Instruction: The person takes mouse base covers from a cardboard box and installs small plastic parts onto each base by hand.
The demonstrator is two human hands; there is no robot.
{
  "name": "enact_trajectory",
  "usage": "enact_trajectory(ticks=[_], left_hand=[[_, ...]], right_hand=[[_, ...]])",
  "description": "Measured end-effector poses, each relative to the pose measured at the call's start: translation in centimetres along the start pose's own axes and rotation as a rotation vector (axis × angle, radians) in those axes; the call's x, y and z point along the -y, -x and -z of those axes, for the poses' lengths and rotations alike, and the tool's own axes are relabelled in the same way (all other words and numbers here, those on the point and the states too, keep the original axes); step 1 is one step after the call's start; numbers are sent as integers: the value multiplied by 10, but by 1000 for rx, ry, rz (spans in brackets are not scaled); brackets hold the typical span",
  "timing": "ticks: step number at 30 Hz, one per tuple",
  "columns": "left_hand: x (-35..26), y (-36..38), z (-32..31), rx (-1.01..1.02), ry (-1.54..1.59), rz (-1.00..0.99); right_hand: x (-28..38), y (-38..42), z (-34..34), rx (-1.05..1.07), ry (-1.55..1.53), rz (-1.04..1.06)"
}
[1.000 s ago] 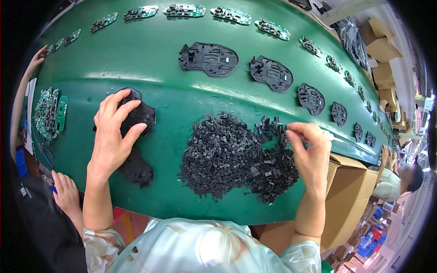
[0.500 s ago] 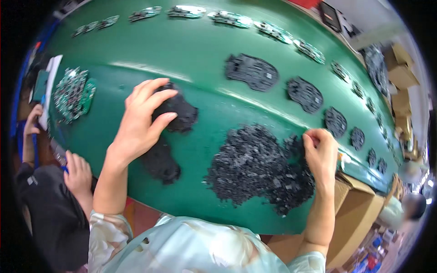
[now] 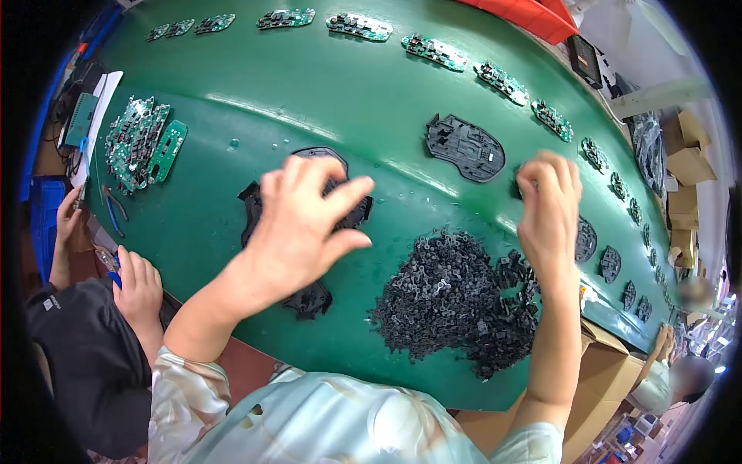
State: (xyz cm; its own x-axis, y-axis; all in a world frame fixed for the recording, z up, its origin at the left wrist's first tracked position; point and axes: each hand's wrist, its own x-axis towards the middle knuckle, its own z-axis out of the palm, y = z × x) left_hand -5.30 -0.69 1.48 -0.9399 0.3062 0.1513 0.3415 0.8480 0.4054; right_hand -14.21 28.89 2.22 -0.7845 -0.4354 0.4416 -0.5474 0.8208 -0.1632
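work surface (image 3: 348,85), one: smooth, green; bare stretches show between boards and shells and along the near edge.
carton (image 3: 599,379), one: brown cardboard, near right corner.
heaps, two, adjoining, toward the near edge: ring-shaped black pieces (image 3: 433,298); blocky black pieces (image 3: 502,329).
left hand (image 3: 297,220): fingers spread, bent, over dark moulded shells (image 3: 311,298), at least two, left of the heaps; contact uncertain.
right hand (image 3: 550,201): fingers curled toward thumb; whether anything is gripped cannot be told.
ridged black shells (image 3: 465,148), six, rowed toward the right edge, one mostly behind the right hand.
circuit boards (image 3: 359,27), at least twelve, green, spaced along the far edge.
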Motion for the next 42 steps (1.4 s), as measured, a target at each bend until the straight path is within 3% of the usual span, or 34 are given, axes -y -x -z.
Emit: enact_trajectory(ticks=[3,7,16,19,21,23,29,42], left_hand=[[-3,-2,-18,103,98,-7],[0,-1,-23,43,112,-184],[14,2,-12,140,139,-247],[4,-4,-13,-151,238,-23],[3,-1,-15,-92,159,57],[0,2,-21,-41,99,110],[3,-7,-16,19,75,58],[76,-115,-28,94,13,-220]], right_hand=[[-11,-33,-35,7,5,117],[-26,-52,-63,101,-11,162],[-34,-51,-67,258,-78,51],[-38,-52,-67,230,-90,-6],[-36,-54,-63,154,-102,-69],[-44,-56,-63,219,-74,-38],[-38,-63,-50,386,-32,-23],[-39,-43,-27,307,-215,-129]])
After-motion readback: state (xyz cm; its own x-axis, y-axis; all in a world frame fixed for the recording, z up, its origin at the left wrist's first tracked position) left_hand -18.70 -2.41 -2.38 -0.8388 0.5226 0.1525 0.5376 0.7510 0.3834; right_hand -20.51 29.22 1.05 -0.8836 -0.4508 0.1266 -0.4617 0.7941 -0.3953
